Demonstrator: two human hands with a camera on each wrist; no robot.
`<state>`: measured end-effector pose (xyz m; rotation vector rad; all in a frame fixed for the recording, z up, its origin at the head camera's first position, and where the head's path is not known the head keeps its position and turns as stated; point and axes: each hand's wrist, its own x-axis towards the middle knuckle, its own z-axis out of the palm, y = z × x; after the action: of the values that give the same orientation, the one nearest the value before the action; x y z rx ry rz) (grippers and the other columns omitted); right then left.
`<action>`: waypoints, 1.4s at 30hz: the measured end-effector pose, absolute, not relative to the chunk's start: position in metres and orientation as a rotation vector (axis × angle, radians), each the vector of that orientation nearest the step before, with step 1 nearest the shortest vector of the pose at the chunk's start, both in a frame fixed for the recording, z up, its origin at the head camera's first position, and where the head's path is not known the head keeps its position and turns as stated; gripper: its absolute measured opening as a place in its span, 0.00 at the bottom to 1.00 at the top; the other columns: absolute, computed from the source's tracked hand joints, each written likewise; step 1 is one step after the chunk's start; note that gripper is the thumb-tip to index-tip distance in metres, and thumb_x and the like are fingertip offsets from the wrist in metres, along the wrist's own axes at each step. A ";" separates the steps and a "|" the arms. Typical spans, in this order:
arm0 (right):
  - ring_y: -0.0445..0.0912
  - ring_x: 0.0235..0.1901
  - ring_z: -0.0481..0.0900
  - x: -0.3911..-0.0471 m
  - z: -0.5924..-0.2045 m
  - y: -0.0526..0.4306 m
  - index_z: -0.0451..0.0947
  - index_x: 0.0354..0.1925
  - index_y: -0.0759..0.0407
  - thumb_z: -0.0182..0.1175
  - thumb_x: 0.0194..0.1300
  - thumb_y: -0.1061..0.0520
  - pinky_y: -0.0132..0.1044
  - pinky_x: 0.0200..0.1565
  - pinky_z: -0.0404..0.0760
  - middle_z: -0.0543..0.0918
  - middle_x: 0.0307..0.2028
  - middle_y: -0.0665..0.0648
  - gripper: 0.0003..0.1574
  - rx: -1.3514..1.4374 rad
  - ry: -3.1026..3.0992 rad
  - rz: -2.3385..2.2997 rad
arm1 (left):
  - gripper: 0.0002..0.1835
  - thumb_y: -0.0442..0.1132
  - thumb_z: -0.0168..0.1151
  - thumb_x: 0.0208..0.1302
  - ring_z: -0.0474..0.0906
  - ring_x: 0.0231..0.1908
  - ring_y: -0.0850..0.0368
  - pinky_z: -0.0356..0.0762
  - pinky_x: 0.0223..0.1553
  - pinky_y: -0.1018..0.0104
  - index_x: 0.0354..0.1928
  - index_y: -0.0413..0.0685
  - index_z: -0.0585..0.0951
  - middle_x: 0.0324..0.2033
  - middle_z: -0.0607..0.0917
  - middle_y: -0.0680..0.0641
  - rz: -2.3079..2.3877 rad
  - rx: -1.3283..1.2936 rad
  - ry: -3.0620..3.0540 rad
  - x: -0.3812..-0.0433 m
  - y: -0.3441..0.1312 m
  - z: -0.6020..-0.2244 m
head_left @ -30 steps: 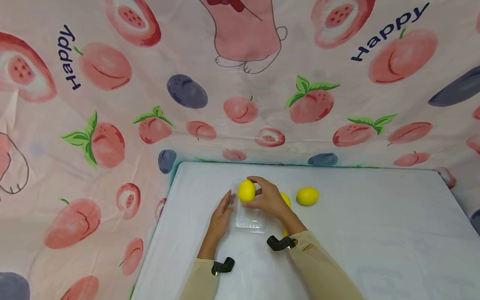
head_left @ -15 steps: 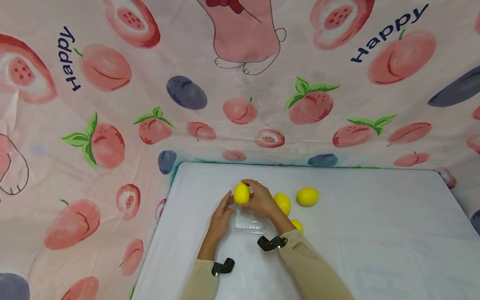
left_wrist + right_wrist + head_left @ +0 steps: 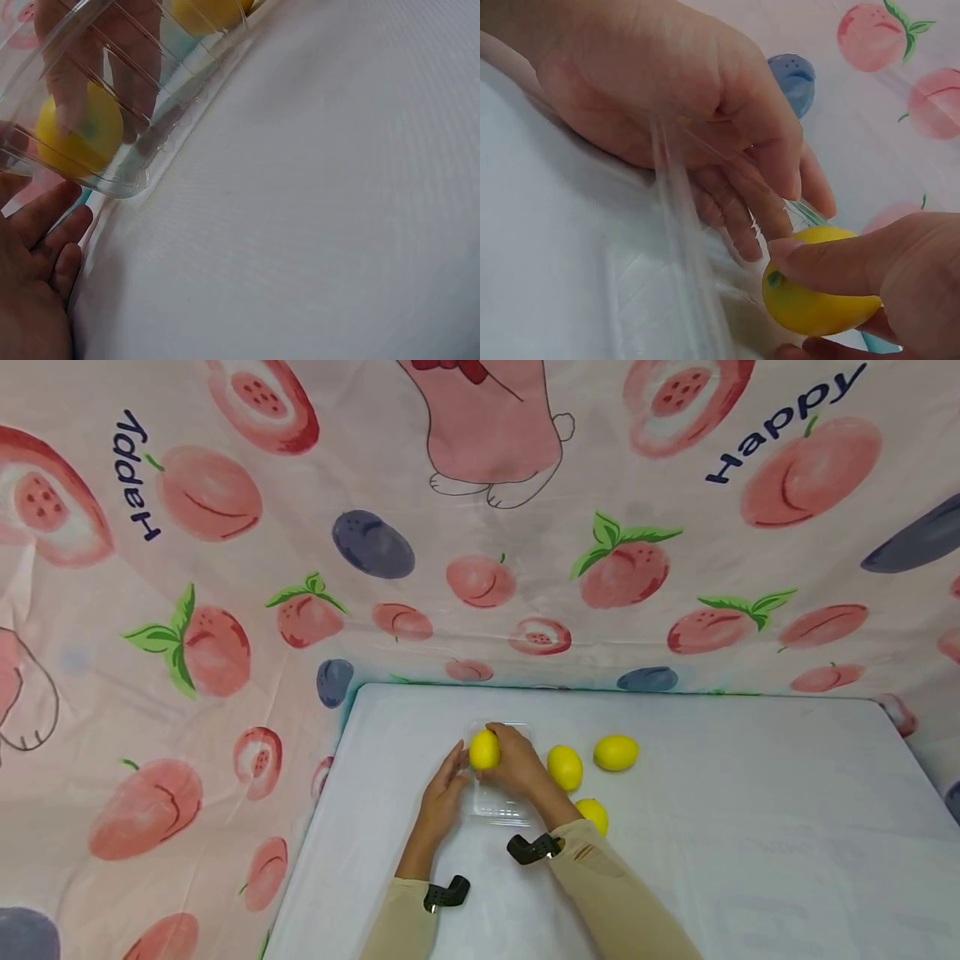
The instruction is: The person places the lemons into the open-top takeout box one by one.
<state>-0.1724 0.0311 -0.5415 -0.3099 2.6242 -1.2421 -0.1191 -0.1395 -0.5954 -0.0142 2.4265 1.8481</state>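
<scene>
My right hand (image 3: pixel 517 768) holds a yellow lemon (image 3: pixel 484 750) over the far left part of a clear plastic container (image 3: pixel 501 812). Thumb and fingers pinch the lemon (image 3: pixel 821 304) from its sides in the right wrist view, where a green spot shows at its end. Along the container's left side lies my left hand (image 3: pixel 441 797), fingers extended and fingertips right at the wall. Seen from the left wrist, the held lemon (image 3: pixel 82 135) shows through the ribbed clear container (image 3: pixel 150 67), and the left hand (image 3: pixel 34 262) has its fingers loosely spread beside it.
Right of the container, a lemon (image 3: pixel 565 767) lies near the right wrist, with another lemon (image 3: pixel 616 752) farther right. A third lemon (image 3: pixel 594 815) is partly behind the right forearm. A fruit-printed cloth (image 3: pixel 480 581) rises behind the white table (image 3: pixel 750 827).
The right hand has carried the lemon slightly left and lower over the container. Its forearm has shifted left, uncovering more of two lemons. The left hand stays in place.
</scene>
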 end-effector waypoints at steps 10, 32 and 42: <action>0.58 0.61 0.76 -0.170 -0.543 0.028 0.66 0.72 0.61 0.78 0.55 0.56 0.53 0.68 0.73 0.77 0.66 0.64 0.51 -0.302 2.647 -1.156 | 0.30 0.42 0.51 0.77 0.68 0.73 0.47 0.64 0.74 0.42 0.77 0.69 0.64 0.71 0.75 0.52 1.852 -0.020 2.445 -0.119 -0.139 -0.598; 0.60 0.67 0.72 -0.166 -0.531 0.035 0.61 0.76 0.61 0.77 0.58 0.51 0.57 0.72 0.68 0.70 0.70 0.67 0.55 -0.314 2.617 -1.108 | 0.29 0.42 0.51 0.78 0.68 0.73 0.48 0.62 0.74 0.41 0.77 0.70 0.64 0.71 0.75 0.53 1.833 -0.007 2.450 -0.118 -0.139 -0.598; 0.61 0.72 0.67 -0.163 -0.519 0.044 0.61 0.76 0.60 0.77 0.57 0.52 0.58 0.74 0.64 0.69 0.73 0.65 0.55 -0.330 2.637 -1.067 | 0.29 0.46 0.50 0.78 0.67 0.74 0.48 0.60 0.75 0.41 0.78 0.69 0.62 0.72 0.73 0.55 1.826 0.012 2.435 -0.120 -0.141 -0.599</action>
<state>-0.1633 0.0441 -0.5193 -0.3297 2.6371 -1.0669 -0.1199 -0.1405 -0.5986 0.0116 2.4350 1.8256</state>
